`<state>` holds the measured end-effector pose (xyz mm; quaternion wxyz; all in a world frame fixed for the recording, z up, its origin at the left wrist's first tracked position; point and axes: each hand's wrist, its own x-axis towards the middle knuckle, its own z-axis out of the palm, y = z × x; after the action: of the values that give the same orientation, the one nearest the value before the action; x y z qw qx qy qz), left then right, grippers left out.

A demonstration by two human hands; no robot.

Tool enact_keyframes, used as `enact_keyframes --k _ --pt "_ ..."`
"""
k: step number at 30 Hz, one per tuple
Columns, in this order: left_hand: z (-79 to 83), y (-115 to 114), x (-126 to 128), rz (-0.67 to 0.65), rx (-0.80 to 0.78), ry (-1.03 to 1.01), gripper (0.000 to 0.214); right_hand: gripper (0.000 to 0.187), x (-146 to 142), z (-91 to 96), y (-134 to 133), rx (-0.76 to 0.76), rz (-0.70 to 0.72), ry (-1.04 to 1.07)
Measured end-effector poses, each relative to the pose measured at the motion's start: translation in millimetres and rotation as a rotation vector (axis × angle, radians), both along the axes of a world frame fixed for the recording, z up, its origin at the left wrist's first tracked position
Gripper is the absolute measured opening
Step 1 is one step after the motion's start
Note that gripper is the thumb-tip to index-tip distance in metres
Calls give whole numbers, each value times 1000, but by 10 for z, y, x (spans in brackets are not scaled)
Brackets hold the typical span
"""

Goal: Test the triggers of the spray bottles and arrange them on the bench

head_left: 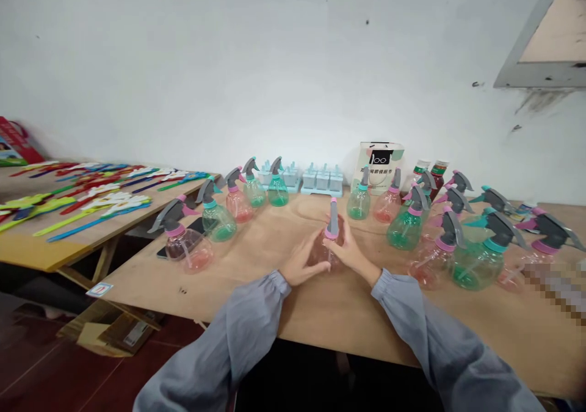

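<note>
A pink spray bottle (334, 220) with a grey trigger head and pink collar stands upright on the wooden table (247, 265), its nozzle end facing away or toward me, which I cannot tell. My left hand (303, 259) curves round the left side of its body, thumb in front. From the right, my right hand (348, 250) closes round the same bottle, its thumb near the collar. Most of the bottle's body is hidden behind my fingers. Further left stand pink and green spray bottles, the nearest being a pink one (190, 250). A green one (406, 226) is among several on the right.
Light-blue ice-pop moulds (322, 180) and a printed paper bag (378, 165) stand by the wall. A dark phone (162, 252) lies behind the left pink bottle. On the left table (86, 241) are many colourful flat plastic pieces. Cardboard (114, 332) lies below.
</note>
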<state>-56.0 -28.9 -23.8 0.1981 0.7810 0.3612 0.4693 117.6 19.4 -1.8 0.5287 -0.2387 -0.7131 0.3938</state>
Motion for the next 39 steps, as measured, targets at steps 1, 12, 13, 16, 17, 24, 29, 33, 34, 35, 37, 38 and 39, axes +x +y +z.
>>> enact_keyframes --k 1,12,13,16,17,24,29,33,34,35,37,38,39 --pt "31 81 -87 54 3 -50 67 72 55 39 16 -9 10 -1" --pt "875 1895 -1174 866 -201 -458 53 67 219 196 77 -122 22 -55" --pt "887 1981 -1179 854 -220 -447 55 67 215 201 72 -116 23 -51" --pt "874 2138 -1156 825 -253 -410 57 65 215 234 52 -93 36 -19" --pt "867 2169 -1146 819 -254 -398 54 65 216 248 41 -90 36 -4" --pt "820 2154 -1089 823 -177 -290 29 52 184 336 -59 -177 -29 -8" --pt "680 1789 -995 755 -97 -179 22 37 171 371 -15 -286 -33 20" --pt "572 1190 -906 652 36 12 24 34 191 483 32 -349 -85 66" --pt "556 1012 -881 630 60 50 26 32 189 528 36 -392 -70 96" --pt "542 835 -854 610 70 77 28 29 182 578 37 -442 -43 132" --pt "516 514 -790 592 77 93 34 26 156 679 32 -550 32 190" --pt "499 385 -754 581 85 87 37 25 138 727 27 -596 65 212" --pt "477 282 -716 574 98 65 41 25 118 768 20 -628 93 234"
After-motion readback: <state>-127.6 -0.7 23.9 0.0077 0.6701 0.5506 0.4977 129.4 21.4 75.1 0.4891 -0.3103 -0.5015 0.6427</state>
